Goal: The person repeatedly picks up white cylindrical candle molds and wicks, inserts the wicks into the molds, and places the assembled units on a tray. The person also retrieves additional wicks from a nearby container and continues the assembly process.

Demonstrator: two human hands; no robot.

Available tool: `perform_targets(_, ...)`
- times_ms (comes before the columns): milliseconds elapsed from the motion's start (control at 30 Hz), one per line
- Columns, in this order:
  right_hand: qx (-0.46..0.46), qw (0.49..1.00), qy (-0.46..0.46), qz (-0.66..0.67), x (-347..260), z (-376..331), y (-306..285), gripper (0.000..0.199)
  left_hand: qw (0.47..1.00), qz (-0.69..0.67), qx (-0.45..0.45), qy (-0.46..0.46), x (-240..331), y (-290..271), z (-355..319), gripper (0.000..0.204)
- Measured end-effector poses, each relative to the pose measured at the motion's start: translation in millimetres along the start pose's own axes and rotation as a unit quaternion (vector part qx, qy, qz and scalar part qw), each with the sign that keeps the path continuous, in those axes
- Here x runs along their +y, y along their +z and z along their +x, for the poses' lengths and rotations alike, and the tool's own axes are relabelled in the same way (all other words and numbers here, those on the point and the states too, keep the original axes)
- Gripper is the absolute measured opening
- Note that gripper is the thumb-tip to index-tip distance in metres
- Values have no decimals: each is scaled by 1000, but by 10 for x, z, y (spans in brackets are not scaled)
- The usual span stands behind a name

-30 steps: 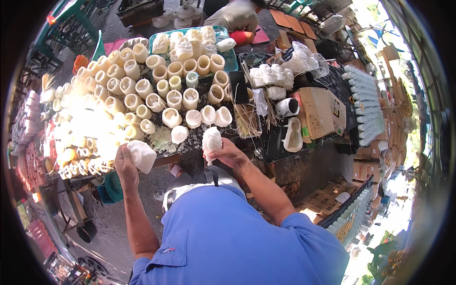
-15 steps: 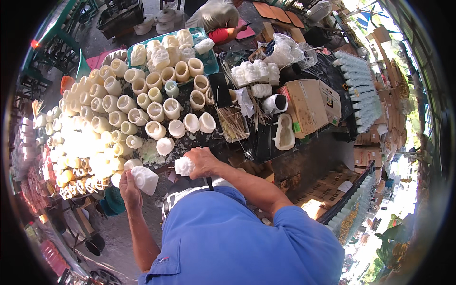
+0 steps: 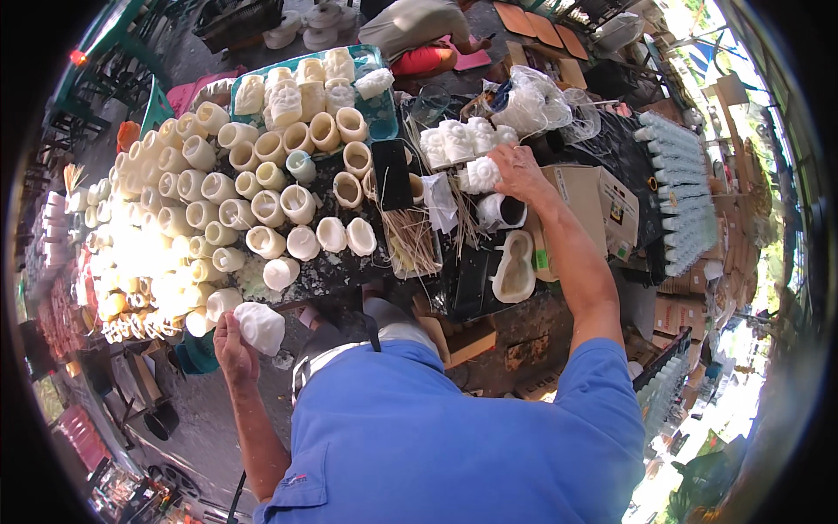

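Observation:
My right hand reaches over the table, its fingers closed around a white embossed wax piece. That piece sits just in front of a row of similar white embossed wax pieces. My left hand is raised near the table's front left edge, with fingers and thumb gripping a smooth, rounded white piece. Whether that one is solid or hollow cannot be told. Behind it stand many round cream moulds, their hollow mouths mostly facing me.
A teal tray at the back holds more pale pieces. A black box, thin sticks, a hollow cream shell and a cardboard box lie mid-table and right. Another person sits beyond the table.
My right hand has moved from near my waist, where it held a white embossed piece, forward and right to the row. My left hand stays nearly in place; its white piece has turned slightly.

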State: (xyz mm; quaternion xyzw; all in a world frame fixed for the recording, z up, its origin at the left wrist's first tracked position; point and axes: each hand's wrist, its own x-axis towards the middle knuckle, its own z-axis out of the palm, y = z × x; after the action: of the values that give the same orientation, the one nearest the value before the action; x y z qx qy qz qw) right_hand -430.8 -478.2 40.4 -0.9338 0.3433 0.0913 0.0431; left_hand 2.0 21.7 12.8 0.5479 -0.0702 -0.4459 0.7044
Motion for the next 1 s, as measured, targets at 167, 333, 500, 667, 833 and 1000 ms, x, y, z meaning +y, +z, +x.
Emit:
perform_targets(167, 36, 999, -15, -37, 153, 19, 320, 62, 1000, -16, 25, 0, -81, 98, -88, 30)
perform_targets(333, 79, 996, 23, -22, -15, -125, 124, 68, 1000, -22, 23, -3, -53, 278, -138, 29)
perform_targets(500, 198, 966, 19, 168, -1143, -175, -261, 43, 995, -51, 66, -52, -21, 434, -172, 31)
perform_targets(667, -218, 623, -88, 746, -3293, -258, -7, 69, 983, -137, -2, -118, -64, 515, -232, 31)
perform_targets(833, -327, 539, -84, 772, -4647, 46, 216, 73, 995, -42, 74, -46, -227, -103, -209, 22)
perform_targets(1000, -383, 611, -129, 680, -5712, 268, 764, 45, 969, 125, 209, -26, -443, -1126, -458, 16)
